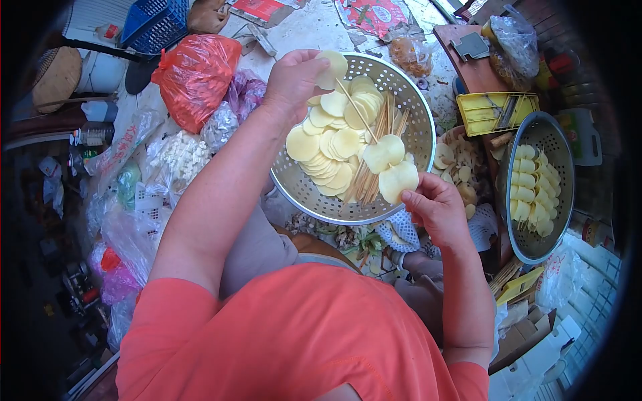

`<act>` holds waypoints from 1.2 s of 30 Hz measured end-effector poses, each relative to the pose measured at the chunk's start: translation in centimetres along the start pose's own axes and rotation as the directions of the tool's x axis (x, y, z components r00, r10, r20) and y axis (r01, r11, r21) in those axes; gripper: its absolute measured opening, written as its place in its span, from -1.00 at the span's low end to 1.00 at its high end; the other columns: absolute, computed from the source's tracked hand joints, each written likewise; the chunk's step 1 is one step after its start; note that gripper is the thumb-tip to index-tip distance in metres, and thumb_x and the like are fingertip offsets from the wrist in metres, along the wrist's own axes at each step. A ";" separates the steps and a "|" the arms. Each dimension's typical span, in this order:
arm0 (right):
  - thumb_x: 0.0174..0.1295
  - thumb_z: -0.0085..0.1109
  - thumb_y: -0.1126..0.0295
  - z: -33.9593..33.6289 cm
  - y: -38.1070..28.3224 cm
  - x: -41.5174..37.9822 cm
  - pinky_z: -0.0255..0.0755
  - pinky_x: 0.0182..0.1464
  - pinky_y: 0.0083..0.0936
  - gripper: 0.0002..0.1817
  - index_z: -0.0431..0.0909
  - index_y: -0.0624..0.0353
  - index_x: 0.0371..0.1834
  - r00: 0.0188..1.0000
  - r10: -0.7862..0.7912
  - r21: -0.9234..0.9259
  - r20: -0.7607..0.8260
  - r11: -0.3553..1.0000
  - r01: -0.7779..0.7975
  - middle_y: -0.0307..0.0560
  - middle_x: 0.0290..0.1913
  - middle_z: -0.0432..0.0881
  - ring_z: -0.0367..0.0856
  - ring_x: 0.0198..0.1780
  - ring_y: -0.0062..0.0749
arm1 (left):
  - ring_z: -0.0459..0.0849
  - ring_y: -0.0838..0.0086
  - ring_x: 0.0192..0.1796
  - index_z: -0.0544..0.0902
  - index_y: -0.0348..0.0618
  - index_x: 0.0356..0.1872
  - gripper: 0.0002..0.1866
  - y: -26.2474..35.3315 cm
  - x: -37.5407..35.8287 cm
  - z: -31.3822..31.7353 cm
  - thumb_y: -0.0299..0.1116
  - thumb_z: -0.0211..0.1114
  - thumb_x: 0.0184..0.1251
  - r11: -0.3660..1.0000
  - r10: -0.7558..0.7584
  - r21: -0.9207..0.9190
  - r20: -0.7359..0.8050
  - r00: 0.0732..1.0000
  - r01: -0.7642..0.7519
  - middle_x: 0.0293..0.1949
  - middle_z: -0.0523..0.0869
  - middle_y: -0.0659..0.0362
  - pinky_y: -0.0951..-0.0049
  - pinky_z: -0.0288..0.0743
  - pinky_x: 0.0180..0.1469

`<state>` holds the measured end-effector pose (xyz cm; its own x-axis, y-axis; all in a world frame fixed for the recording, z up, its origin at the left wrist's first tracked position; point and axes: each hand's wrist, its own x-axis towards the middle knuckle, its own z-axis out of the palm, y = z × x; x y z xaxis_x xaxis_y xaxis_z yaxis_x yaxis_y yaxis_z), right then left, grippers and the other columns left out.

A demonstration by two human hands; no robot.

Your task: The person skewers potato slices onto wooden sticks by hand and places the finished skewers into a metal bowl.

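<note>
My left hand point(293, 81) pinches a round, pale yellow potato slice point(332, 69) over the far rim of a metal colander point(420, 113). A thin wooden skewer point(356, 110) runs from beside that slice down to more potato slices point(384, 154) threaded at its lower end. Near the colander's right rim, my right hand point(438, 206) is closed on the lowest threaded slice point(398, 182), with thumb and fingers at its edge. Below, a pile of loose potato slices point(329, 150) fills the colander's left part, beside a bundle of bare wooden skewers point(381, 127).
A second colander point(567, 200) at right holds rows of skewered slices point(533, 187). Behind it lies a yellow basket point(495, 112). A red plastic bag point(197, 79), white pieces on plastic point(179, 157) and a blue crate point(155, 25) stand at left. Vegetable scraps point(364, 240) lie below.
</note>
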<state>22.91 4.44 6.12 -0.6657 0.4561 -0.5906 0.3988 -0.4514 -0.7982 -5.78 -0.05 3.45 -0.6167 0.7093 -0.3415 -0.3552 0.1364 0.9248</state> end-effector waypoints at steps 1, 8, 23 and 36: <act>0.19 0.20 0.46 -0.2 0.2 0.1 0.24 -0.53 -0.77 -0.89 0.57 0.19 -0.24 1.000 -0.011 -0.002 -0.002 1.000 0.011 -0.39 -0.54 0.50 0.33 -0.57 -0.79 | 0.64 0.38 -0.14 0.44 -0.26 -0.06 -0.74 0.0 0.0 0.0 -0.44 0.19 0.25 1.000 0.001 -0.001 0.002 1.000 -0.001 -0.17 0.61 0.11 0.32 0.63 -0.14; 0.18 0.20 0.50 0.2 1.0 0.6 0.21 -0.54 -0.77 -0.90 0.57 0.20 -0.25 0.995 -0.067 -0.015 -0.068 0.998 0.066 -0.41 -0.55 0.48 0.30 -0.57 -0.80 | 0.66 0.39 -0.18 0.52 -0.24 -0.13 -0.78 -0.2 -0.7 0.5 -0.41 0.23 0.23 0.998 -0.063 -0.012 0.076 0.995 0.064 -0.21 0.64 0.13 0.31 0.61 -0.09; 0.18 0.20 0.48 1.2 1.1 0.8 0.24 -0.54 -0.76 -0.87 0.57 0.22 -0.21 0.989 -0.087 0.046 -0.116 0.995 0.093 -0.38 -0.54 0.49 0.32 -0.57 -0.78 | 0.70 0.37 -0.27 0.55 -0.25 -0.24 -0.72 -0.9 -2.6 2.1 -0.30 0.38 0.14 0.923 -0.380 0.179 0.313 0.870 0.339 -0.26 0.67 0.08 0.36 0.63 -0.20; 0.19 0.19 0.46 0.7 0.6 0.9 0.25 -0.52 -0.77 -0.84 0.55 0.22 -0.18 0.986 -0.049 0.077 -0.161 0.995 0.062 -0.37 -0.52 0.50 0.36 -0.54 -0.77 | 0.66 0.21 -0.21 0.62 -0.13 -0.24 -0.71 -7.5 -2.1 0.9 -0.27 0.40 0.00 0.193 -0.063 0.948 0.269 0.961 -0.253 -0.24 0.65 0.06 0.30 0.53 -0.16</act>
<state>22.13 4.04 5.16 -0.5741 0.5956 -0.5618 0.3065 -0.4800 -0.8220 -1.20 -1.95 -2.67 -0.3812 0.8590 -0.3417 0.7531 0.5030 0.4242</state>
